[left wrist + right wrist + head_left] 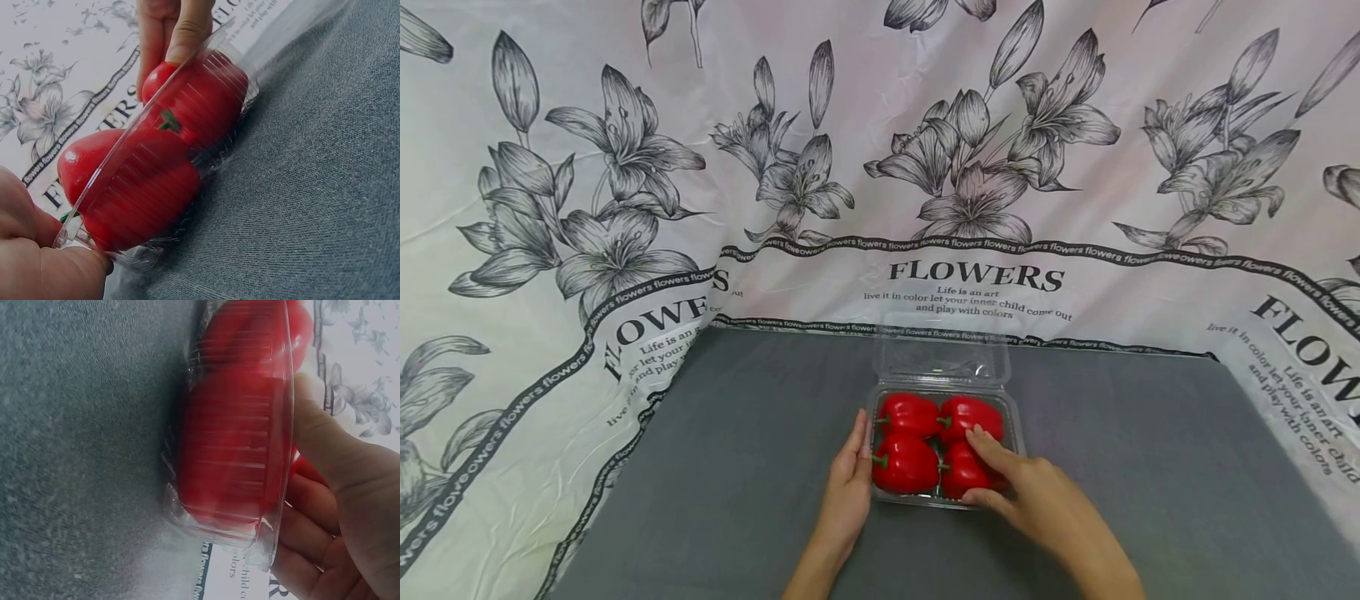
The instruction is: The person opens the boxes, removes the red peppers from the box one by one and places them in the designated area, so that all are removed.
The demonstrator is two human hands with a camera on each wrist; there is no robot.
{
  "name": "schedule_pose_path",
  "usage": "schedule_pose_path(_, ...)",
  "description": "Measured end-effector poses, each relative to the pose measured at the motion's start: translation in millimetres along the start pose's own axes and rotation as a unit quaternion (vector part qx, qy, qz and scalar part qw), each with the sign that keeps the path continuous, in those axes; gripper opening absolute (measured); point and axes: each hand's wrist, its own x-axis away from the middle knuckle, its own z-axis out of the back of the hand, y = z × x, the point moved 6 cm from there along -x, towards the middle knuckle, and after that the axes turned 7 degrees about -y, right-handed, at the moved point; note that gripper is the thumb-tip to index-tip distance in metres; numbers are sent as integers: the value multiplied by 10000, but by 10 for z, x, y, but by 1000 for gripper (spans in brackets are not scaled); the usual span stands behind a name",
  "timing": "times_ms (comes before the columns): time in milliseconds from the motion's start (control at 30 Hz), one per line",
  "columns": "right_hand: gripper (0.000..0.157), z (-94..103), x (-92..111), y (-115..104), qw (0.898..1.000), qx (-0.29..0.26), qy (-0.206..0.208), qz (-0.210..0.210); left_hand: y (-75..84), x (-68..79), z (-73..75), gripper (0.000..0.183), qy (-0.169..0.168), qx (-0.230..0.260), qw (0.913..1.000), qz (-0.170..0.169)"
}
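A clear plastic box (891,498) with its hinged lid (940,360) tipped back holds several red bell peppers with green stems, laid on their sides in two rows. My left hand (847,493) is at the box's left side; in the left wrist view its thumb (69,270) and finger pinch the rim at a corner. Over the front right bell pepper (961,469), my right hand (1041,496) has its thumb at the near side and its fingers at the far side. The right wrist view shows that thumb (315,422) against red pepper above the rim.
The box stands on a grey cloth-covered table (737,467). Behind and at both sides hangs a white curtain (820,287) printed with flowers and lettering. The raised lid lies between the peppers and the back curtain.
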Motion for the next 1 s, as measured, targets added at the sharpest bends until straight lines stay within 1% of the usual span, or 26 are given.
schedule_pose_path(67, 85, 4, -9, -2, 10000, 8, -49, -26, 2, 1, 3, 58, 7, 12, 10000, 34)
schedule_pose_path(233, 78, -6, -28, -4, 9998, 145, -150, 18, 14, 4, 1, 58, 1, 31, 10000, -37)
schedule_pose_path(333, 75, -20, -27, -11, 9996, 253, -101, 115, 10, 6, 1, 58, 16, 29, 10000, -38)
schedule_pose_path(500, 71, -49, -13, -41, 9981, 479, 144, 372, 18, 4, 0, 57, 47, 109, 9999, -39)
schedule_pose_path(667, 64, -66, 17, -67, 9956, 612, 298, 651, 28, -4, -3, 58, 1, 157, 9999, -63)
schedule_pose_path(833, 60, -71, 52, -117, 9889, 812, 709, 1023, 19, 7, 1, 58, 1, 124, 9999, -25)
schedule_pose_path(1000, 62, -65, 77, -142, 9831, 935, 1028, 1191, 21, 8, 5, 59, 12, 110, 9999, -36)
